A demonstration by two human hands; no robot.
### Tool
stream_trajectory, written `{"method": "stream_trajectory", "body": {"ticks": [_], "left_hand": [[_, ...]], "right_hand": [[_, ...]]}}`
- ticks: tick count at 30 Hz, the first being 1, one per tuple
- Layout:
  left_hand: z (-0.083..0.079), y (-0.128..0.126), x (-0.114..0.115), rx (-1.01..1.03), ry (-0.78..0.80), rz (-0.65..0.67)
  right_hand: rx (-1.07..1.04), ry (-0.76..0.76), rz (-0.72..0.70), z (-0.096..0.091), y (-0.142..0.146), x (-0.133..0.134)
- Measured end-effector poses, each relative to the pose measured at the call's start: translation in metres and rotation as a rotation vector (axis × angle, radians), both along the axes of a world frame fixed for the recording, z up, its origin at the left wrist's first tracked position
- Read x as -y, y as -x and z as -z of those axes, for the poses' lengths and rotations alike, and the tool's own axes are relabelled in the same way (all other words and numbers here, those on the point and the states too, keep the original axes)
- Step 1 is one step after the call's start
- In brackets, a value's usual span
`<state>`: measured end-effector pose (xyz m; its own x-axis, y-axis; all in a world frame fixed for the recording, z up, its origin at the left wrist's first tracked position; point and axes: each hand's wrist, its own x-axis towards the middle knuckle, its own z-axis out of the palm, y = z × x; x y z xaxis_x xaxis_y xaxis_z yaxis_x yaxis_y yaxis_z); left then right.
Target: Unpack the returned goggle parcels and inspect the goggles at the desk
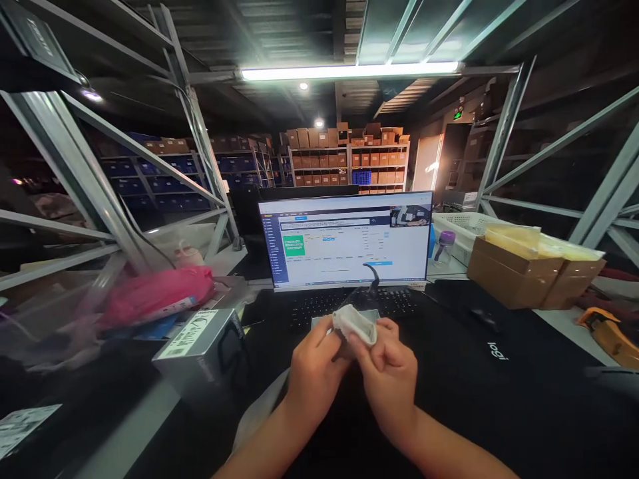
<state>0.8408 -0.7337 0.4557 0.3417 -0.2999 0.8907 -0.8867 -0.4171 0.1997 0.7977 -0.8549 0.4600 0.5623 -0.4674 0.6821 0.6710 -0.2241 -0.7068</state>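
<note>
In front of the keyboard (399,303), my left hand (315,367) and my right hand (392,372) pinch a small, pale grey-white item (353,324) between them. It looks soft, like a small pouch or folded wrap, and its right end faces me with an opening-like rim. Its exact kind I cannot make out. The fingers of both hands are bent around its lower sides. Just behind it, a flat pale edge (372,315) shows, mostly hidden by the hands. A dark curved strip (373,274) rises in front of the monitor (344,246).
At left stand a grey box (200,359) with a label and a pink plastic bag (160,293). To the right are a mouse (483,318), cardboard boxes (519,269) with yellowish packets, a white basket (464,229), a purple-capped bottle (443,247) and a yellow tape dispenser (609,336).
</note>
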Motion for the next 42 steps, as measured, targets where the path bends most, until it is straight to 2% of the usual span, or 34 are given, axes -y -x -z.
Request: {"method": "stream_trajectory", "body": {"ticks": [2, 5, 7, 8, 10, 14, 16, 18, 21, 23, 25, 27, 29, 31, 34, 36, 39, 42], "left_hand": [[-0.001, 0.000, 0.001, 0.003, -0.013, 0.027], [0.001, 0.000, 0.004, 0.054, -0.081, 0.042], [0.003, -0.002, 0.005, 0.073, -0.109, 0.042], [0.005, -0.003, 0.005, 0.066, -0.111, 0.037], [0.006, -0.005, 0.003, 0.023, -0.097, 0.024], [0.003, -0.006, -0.003, -0.075, -0.003, 0.041], [-0.001, -0.005, -0.005, -0.095, 0.035, 0.057], [-0.004, -0.003, -0.004, -0.081, 0.018, 0.069], [-0.003, -0.003, -0.001, 0.003, -0.080, 0.077], [0.001, -0.006, 0.000, 0.049, -0.138, 0.071], [0.003, -0.010, -0.001, 0.075, -0.155, 0.049], [0.002, -0.016, -0.006, 0.059, -0.156, 0.026], [-0.004, -0.021, -0.016, -0.016, -0.163, 0.040], [-0.013, -0.025, -0.028, -0.118, -0.189, 0.086], [-0.026, -0.025, -0.044, -0.250, -0.297, 0.135], [-0.031, -0.022, -0.050, -0.313, -0.382, 0.154], [-0.036, -0.015, -0.051, -0.316, -0.479, 0.206], [-0.040, -0.010, -0.049, -0.251, -0.518, 0.256]], "right_hand": [[-0.064, -0.079, -0.125, -0.007, -0.001, 0.009], [-0.220, -0.424, -0.431, -0.027, -0.005, 0.034], [-0.242, -0.570, -0.533, -0.035, -0.008, 0.045], [-0.233, -0.583, -0.531, -0.035, -0.010, 0.045], [-0.203, -0.529, -0.429, -0.027, -0.011, 0.036], [-0.111, -0.196, -0.140, 0.000, -0.007, -0.002], [-0.060, -0.069, -0.107, 0.005, -0.004, -0.009], [-0.109, -0.117, -0.204, -0.001, -0.002, -0.003], [-0.244, -0.437, -0.462, -0.020, -0.006, 0.021], [-0.292, -0.588, -0.576, -0.030, -0.011, 0.037], [-0.334, -0.586, -0.632, -0.036, -0.015, 0.049], [-0.377, -0.440, -0.647, -0.038, -0.018, 0.061], [-0.430, -0.195, -0.596, -0.039, -0.017, 0.080], [-0.438, 0.006, -0.438, -0.041, -0.012, 0.108], [-0.302, 0.025, -0.089, -0.045, 0.000, 0.152], [-0.181, -0.027, 0.040, -0.046, 0.006, 0.169], [-0.061, -0.054, 0.042, -0.047, 0.009, 0.165], [-0.075, 0.035, -0.006, -0.046, 0.007, 0.138]]}}
